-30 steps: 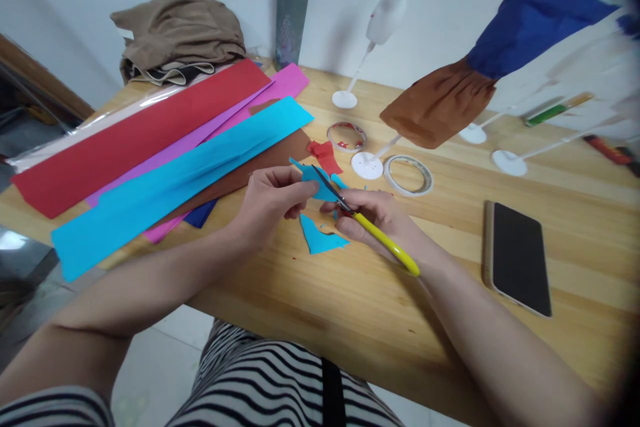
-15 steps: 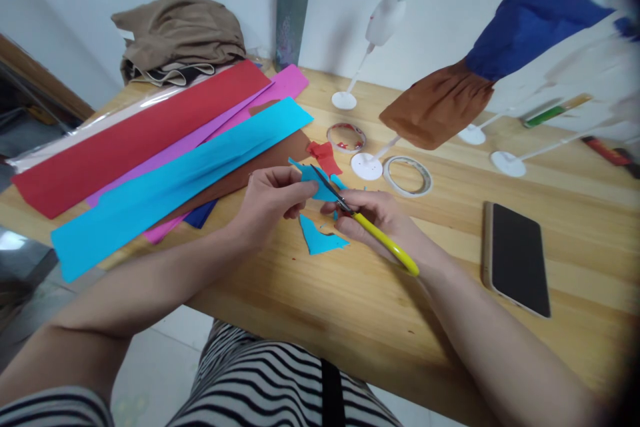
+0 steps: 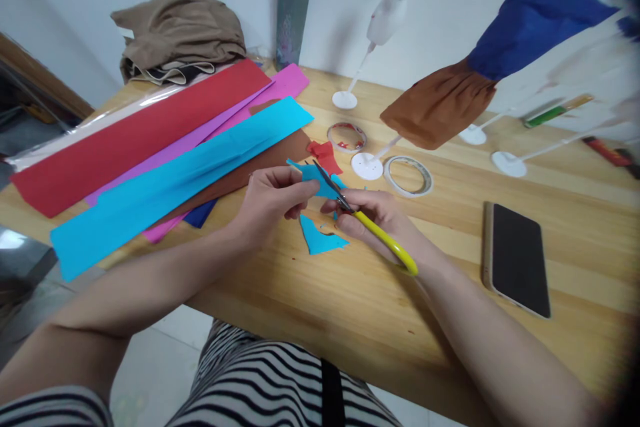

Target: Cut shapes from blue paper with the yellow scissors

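Observation:
My left hand pinches a small piece of blue crepe paper between thumb and fingers. Closed around a pair of scissors with yellow handles is my right hand. The dark blades point up and left and lie across the blue piece, their tips slightly parted. Below the hands, a blue paper scrap with a curved cut edge rests on the table. A crumpled red scrap lies just beyond the blades. My fingers partly hide the blue piece and the scissors' pivot.
Long folded paper strips, including red and blue, cover the left. Tape rolls and a doll form in a blue and brown paper dress stand beyond. A phone lies right; a bottle and brown cloth behind.
The scissor blades have opened slightly at the blue piece. Both hands stay in nearly the same place.

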